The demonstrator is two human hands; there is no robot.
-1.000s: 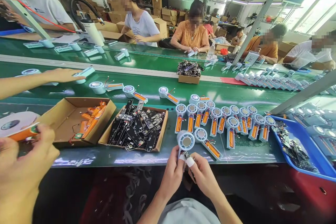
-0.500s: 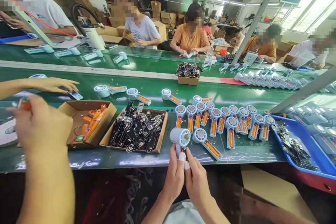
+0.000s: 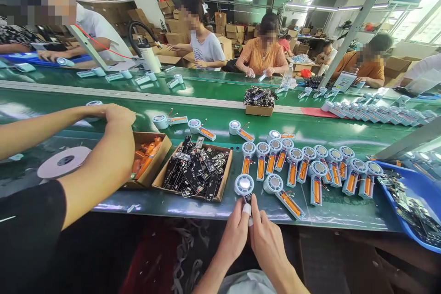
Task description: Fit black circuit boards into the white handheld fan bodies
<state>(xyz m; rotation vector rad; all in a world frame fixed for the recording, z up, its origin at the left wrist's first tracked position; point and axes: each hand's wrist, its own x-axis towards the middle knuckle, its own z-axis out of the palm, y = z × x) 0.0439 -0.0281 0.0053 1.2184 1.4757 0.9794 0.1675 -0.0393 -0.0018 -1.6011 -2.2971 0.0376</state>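
Observation:
A white-and-blue handheld fan (image 3: 244, 185) with a round head is between my hands at the near edge of the bench, its head pointing away from me. My left hand (image 3: 234, 232) is closed around the left side of its handle, a white cover on one fingertip. From the other side, my right hand (image 3: 268, 234) grips the same handle, fingers pressed in. A bit of dark circuit board shows just below the head; my fingers hide most of the handle. To the right lies another fan (image 3: 274, 183), its open handle showing an orange battery (image 3: 291, 204).
Several similar fans (image 3: 295, 154) stand in rows to the right. A carton of black circuit boards (image 3: 193, 170), a carton of orange batteries (image 3: 148, 158) and a co-worker's arm (image 3: 99, 151) are at left. A blue tray (image 3: 413, 183) holds boards at right. Co-workers sit across the green belt.
The fan in my hands has tipped, so its round face now points up toward me. The co-worker's arm has swung over the battery carton. My view has shifted left.

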